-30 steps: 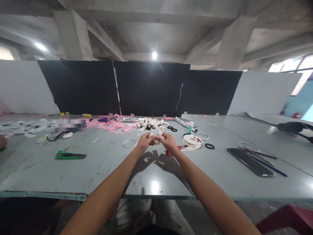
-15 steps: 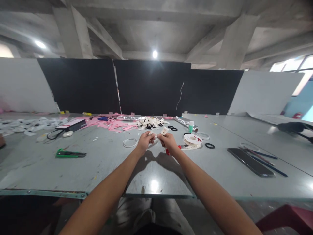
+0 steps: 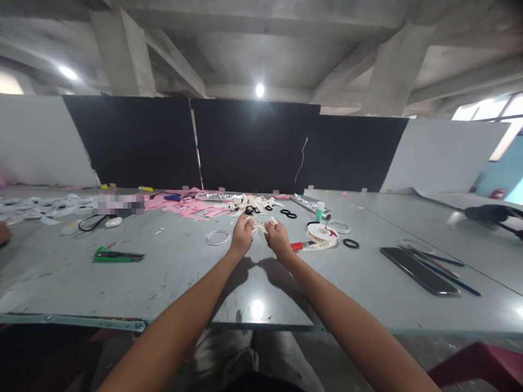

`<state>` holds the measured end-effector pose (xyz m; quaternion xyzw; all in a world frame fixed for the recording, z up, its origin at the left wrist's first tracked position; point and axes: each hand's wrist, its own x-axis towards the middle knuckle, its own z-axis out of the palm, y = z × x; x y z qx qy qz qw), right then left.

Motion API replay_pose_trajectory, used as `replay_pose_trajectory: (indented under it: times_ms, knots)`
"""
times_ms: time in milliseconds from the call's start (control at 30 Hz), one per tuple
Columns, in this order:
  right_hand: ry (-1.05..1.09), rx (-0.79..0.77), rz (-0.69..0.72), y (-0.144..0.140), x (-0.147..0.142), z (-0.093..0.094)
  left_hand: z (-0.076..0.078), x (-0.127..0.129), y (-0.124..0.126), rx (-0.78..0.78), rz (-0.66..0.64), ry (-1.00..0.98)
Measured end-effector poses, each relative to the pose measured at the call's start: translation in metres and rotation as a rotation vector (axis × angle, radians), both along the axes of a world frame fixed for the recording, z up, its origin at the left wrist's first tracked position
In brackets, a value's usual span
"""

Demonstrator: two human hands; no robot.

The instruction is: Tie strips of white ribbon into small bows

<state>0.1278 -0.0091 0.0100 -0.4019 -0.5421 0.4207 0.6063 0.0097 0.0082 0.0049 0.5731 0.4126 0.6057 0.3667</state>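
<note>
A cream printed ribbon (image 3: 259, 227) stretches between my two hands above the table, bunched in the middle like a knot or bow. My left hand (image 3: 242, 235) pinches one side of it, and my right hand (image 3: 278, 236) pinches the other. Close to the right hand lies a red-handled tool (image 3: 296, 246), partly hidden by that hand. Beside it a ribbon spool (image 3: 322, 233) rests flat with a loose printed end trailing out. Beyond my hands is a pile of cream ribbon pieces (image 3: 252, 203) with black rings among them.
Left of my hands are a clear ring (image 3: 217, 238) and a green cutter knife (image 3: 118, 255). On the right lie a black ring (image 3: 351, 243), a dark phone (image 3: 417, 270) and pencils (image 3: 453, 275). Pink strips (image 3: 186, 207) lie at the back. Another person's hand (image 3: 5, 233) shows at the left edge.
The ribbon between my hands is now pulled outward, with a bunched middle. My hands have rotated and moved slightly apart. Less of the red-handled tool is hidden on its right side.
</note>
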Motion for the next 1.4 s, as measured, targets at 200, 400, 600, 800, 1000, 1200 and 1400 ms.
replay_pose_trajectory:
  times_ms: [200,400,600,800,1000,1200,1400]
  knots:
    - [0.074,-0.003,-0.087,0.001,-0.004,-0.004,-0.001,0.003,0.001,0.107,0.146,0.009]
    - [0.266,-0.097,-0.051,-0.004,-0.010,0.000,-0.001,0.012,-0.003,0.064,0.133,-0.107]
    - [0.363,-0.102,0.019,-0.004,-0.010,0.005,0.002,0.021,-0.005,-0.012,0.084,-0.274]
    - [0.114,-0.115,0.131,-0.002,-0.002,0.002,0.004,0.010,-0.003,-0.087,0.021,-0.268]
    - [-0.107,-0.107,0.139,0.001,0.011,-0.003,0.005,0.002,-0.003,-0.144,-0.141,-0.229]
    - [-0.140,-0.076,0.173,0.004,0.014,-0.004,0.003,-0.003,-0.001,-0.206,-0.244,-0.070]
    - [-0.155,-0.116,0.091,0.002,0.017,0.000,0.002,-0.006,0.001,-0.164,-0.220,0.001]
